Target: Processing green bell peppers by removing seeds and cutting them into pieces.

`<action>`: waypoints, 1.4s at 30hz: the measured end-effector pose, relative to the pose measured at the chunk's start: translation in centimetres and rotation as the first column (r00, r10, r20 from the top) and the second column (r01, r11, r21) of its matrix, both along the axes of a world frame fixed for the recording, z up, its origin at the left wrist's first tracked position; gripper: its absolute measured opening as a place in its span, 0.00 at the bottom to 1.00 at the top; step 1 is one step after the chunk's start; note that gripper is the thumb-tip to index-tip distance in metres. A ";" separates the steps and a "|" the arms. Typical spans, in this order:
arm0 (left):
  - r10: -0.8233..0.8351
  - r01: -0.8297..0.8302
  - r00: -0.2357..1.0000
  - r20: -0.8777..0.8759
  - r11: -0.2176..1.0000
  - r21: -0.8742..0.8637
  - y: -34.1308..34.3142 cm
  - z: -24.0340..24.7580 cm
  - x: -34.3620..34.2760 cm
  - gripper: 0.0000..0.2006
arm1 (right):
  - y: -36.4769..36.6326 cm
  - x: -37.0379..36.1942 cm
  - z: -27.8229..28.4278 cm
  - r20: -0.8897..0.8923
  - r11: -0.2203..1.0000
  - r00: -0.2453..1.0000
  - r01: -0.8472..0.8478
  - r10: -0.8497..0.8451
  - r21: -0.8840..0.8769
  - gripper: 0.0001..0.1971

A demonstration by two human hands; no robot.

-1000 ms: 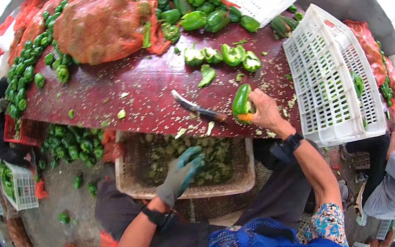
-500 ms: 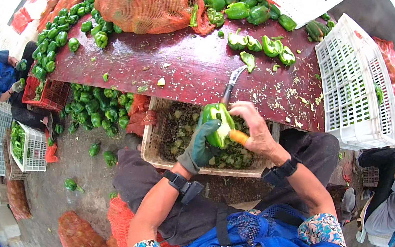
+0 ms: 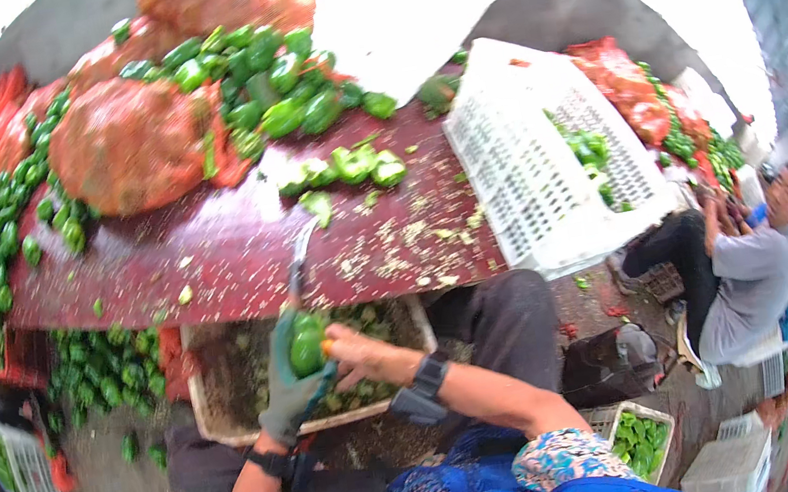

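Note:
My left hand, in a grey-green glove, is closed round a green bell pepper above a pale crate. Against the pepper's right side, the curled fingers of my bare right hand touch it. Something orange shows at the right thumb; whether it is a cover or a tool I cannot tell. Behind the pepper, a knife with a curved blade and dark handle lies at the table's near edge. Cut pepper pieces sit beyond its tip. Green scraps and seeds lie in the crate.
Whole peppers and a filled orange mesh sack cover the back left of the red table. A white perforated crate stands at its right end. A seated person is at the right. More peppers lie on the floor at left.
The view has swung to the right, bringing the seated person and a crate of green pieces into sight. Both hands stay at the pepper, which has turned so its cut opening no longer shows.

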State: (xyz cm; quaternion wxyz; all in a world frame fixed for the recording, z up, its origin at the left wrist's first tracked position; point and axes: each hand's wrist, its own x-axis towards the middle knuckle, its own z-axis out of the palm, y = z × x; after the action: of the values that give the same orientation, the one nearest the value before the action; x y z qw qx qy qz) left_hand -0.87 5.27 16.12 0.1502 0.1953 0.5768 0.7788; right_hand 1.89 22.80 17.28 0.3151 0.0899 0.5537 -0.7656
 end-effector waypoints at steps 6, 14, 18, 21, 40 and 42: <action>-0.002 -0.032 0.985 -0.171 0.980 -0.196 -0.2 -2.0 0.8 0.48 | -2.0 0.9 -2.0 0.044 0.969 0.990 0.140 -0.134 -0.202 0.17; -0.042 0.013 0.984 -0.174 0.986 -0.165 0.1 -2.6 2.5 0.50 | -3.4 0.8 -7.7 -0.230 0.977 0.950 0.204 -0.212 -0.056 0.19; -0.096 0.065 0.984 -0.148 0.977 -0.202 -0.1 -1.3 2.7 0.49 | -4.0 1.0 -9.7 -0.212 0.955 0.936 0.252 -0.282 -0.158 0.19; -0.175 0.178 0.984 0.036 0.979 -0.104 0.6 0.2 2.9 0.50 | -4.5 0.3 -14.4 -0.132 0.943 0.941 0.288 -0.311 -0.170 0.16; 0.035 -0.062 0.995 -0.097 0.957 -0.282 0.1 -4.7 2.4 0.39 | -6.8 2.3 -13.0 0.072 0.924 0.926 0.358 -0.370 0.136 0.30; 0.020 -0.059 0.990 -0.138 0.958 -0.279 0.1 -5.2 2.5 0.39 | -7.2 2.9 -13.2 0.230 0.884 0.858 0.468 -0.459 0.016 0.29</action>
State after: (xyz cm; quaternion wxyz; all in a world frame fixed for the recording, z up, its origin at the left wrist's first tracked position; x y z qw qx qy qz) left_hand 1.61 5.33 10.95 0.1219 0.2121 0.6947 0.6765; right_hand 4.77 15.58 4.09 0.1849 0.3010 0.4604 -0.8144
